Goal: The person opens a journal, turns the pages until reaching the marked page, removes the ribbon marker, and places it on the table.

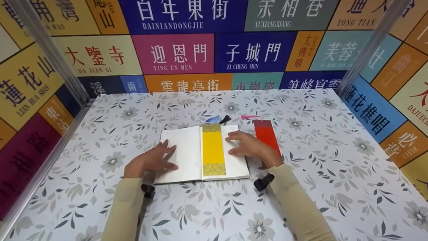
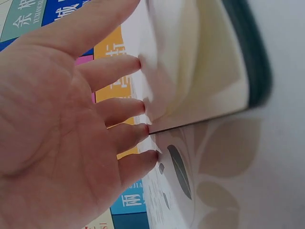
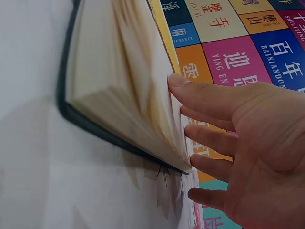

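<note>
An open book with white pages and a dark green cover lies flat on the table. Along its centre fold, on the right page, rests a yellow bookmark with patterned ends; blue and black tassels stick out above it. My left hand rests its spread fingertips on the left page. On the right page, my right hand touches down with extended fingers, beside the bookmark. Both wrist views show the fingers straight at the page surface. A red bookmark with a pink tassel lies right of the book, partly hidden by my right hand.
The table has a white cloth with grey flowers and leaves. Behind it and at both sides stand panels of coloured blocks with Chinese lettering. Clear upright posts rise at the back corners.
</note>
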`<state>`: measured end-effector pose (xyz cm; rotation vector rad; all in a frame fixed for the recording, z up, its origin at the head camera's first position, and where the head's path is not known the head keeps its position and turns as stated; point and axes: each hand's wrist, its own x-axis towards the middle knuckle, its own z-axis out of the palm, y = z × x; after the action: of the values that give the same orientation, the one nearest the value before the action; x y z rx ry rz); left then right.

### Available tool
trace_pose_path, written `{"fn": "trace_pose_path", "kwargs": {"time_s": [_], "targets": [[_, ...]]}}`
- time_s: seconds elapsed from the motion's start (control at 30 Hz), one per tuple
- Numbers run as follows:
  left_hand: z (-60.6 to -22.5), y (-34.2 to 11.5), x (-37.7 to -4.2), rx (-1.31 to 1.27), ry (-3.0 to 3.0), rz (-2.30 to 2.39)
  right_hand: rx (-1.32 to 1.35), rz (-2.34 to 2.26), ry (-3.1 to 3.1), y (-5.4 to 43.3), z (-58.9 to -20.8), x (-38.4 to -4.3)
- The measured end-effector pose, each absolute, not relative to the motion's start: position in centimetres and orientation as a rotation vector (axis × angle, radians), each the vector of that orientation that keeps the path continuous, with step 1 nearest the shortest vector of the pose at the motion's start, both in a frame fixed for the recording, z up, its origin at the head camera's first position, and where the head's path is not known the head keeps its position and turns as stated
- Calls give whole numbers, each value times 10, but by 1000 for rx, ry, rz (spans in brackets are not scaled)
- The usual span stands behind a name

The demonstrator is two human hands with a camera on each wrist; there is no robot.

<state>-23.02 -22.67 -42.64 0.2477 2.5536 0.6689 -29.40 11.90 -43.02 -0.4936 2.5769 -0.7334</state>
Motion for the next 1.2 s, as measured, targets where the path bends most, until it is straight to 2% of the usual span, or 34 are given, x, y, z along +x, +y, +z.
{"fn": "trace_pose_path", "kwargs": {"time_s": [0.4,0.6,0.67,0.93,1.2], "targets": [[-417,-206,-222,211,2570,593,-529,-919,2613,102,-426,-286],[-412,-190,-222,296,2579,552,-601,-911,2666,94,-428,-282],[-411,-188,-221,309,2568,582,-556,-940,2667,91,-428,-281],[-413,-180,-219,310,2497,722,-78,-1105,2558,76,-432,-279],[-418,-173,-218,245,2479,663,7,-1072,2587,65,-434,-273]]}}
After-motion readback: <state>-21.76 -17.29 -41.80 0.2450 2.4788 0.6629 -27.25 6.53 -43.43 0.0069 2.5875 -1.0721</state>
